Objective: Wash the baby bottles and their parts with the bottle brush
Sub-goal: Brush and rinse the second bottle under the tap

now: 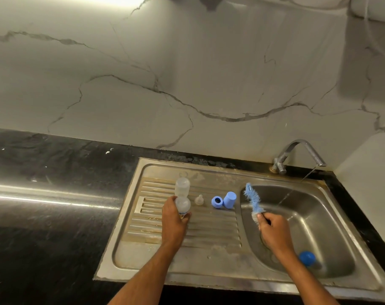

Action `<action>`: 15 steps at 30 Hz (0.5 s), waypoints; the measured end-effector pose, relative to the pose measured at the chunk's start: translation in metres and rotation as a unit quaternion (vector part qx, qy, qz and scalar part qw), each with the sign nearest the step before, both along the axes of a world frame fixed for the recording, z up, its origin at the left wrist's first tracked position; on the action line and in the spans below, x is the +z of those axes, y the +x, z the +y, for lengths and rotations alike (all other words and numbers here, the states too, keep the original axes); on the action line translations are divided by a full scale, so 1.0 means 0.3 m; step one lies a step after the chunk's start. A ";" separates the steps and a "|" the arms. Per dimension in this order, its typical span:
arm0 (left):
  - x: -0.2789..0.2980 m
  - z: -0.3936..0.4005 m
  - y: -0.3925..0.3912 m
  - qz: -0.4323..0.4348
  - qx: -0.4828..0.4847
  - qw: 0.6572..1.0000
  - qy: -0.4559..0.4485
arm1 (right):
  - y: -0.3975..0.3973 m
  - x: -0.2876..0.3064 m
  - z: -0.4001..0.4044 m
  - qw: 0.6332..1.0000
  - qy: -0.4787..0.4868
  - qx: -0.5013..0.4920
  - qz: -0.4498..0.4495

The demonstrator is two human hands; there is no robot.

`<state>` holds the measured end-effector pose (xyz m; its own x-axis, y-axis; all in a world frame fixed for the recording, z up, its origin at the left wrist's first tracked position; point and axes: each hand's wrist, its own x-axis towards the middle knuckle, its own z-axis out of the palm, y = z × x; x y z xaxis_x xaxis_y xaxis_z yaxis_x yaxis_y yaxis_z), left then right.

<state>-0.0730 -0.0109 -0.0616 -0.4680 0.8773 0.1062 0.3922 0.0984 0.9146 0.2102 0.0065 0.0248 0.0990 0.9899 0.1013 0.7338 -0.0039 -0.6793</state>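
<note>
Your left hand [173,219] grips a clear baby bottle [182,205] over the ribbed drainboard [209,230] of the steel sink [231,280]; your fingers curl around its lower body and its rounded end tips away from you. The plastic is translucent and cloudy, with a small printed mark near your fingertips. Just beyond it, a second clear bottle [182,186] sits on the drainboard, nearly touching the one you hold.

To the right of these, a small clear teat [199,199] stands upright on the ribs. Further right, a blue screw ring [217,202] lies with its dark opening facing you, and a blue cap [229,199] stands just beside it, the two touching or nearly so.

Your right hand [275,232] pinches the handle of the bottle brush [254,203] above the basin [319,216]. The brush points up and away from you, its blue bristles frayed and fluffy along the stem, paler near your fingers. A thin stream of water runs from the tap [301,155] into the basin. A round blue piece [307,258] lies in the basin near your right forearm. The dark tabletop [55,194] stretches to the left.
</note>
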 end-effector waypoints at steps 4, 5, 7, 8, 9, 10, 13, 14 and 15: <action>-0.011 0.005 -0.004 -0.002 0.008 1.000 -0.006 | -0.004 0.014 -0.004 1.000 0.001 0.004 0.002; -0.014 0.004 -0.004 -0.004 0.008 1.000 -0.007 | -0.005 0.017 -0.004 1.000 0.001 0.003 0.002; -0.015 0.003 -0.002 -0.006 0.009 1.000 -0.007 | 0.000 0.017 -0.003 1.000 -0.001 0.001 0.004; -0.014 0.004 0.000 -0.005 0.009 1.000 -0.006 | 0.003 0.017 -0.002 1.000 -0.003 0.000 0.005; -0.015 0.005 0.001 -0.002 0.010 1.000 -0.006 | 0.005 0.018 -0.002 1.000 -0.004 -0.001 0.005; -0.013 0.005 0.002 0.000 0.010 1.000 -0.006 | 0.006 0.019 -0.002 1.000 -0.003 -0.001 0.005; -0.011 0.004 0.001 0.002 0.012 1.000 -0.006 | 0.006 0.020 -0.001 1.000 0.000 0.001 0.006; -0.009 0.002 0.002 0.003 0.011 1.000 -0.006 | 0.007 0.019 0.001 1.000 0.001 0.002 0.006; -0.008 0.001 0.003 0.005 0.011 1.000 -0.006 | 0.007 0.016 0.002 1.000 0.002 0.003 0.006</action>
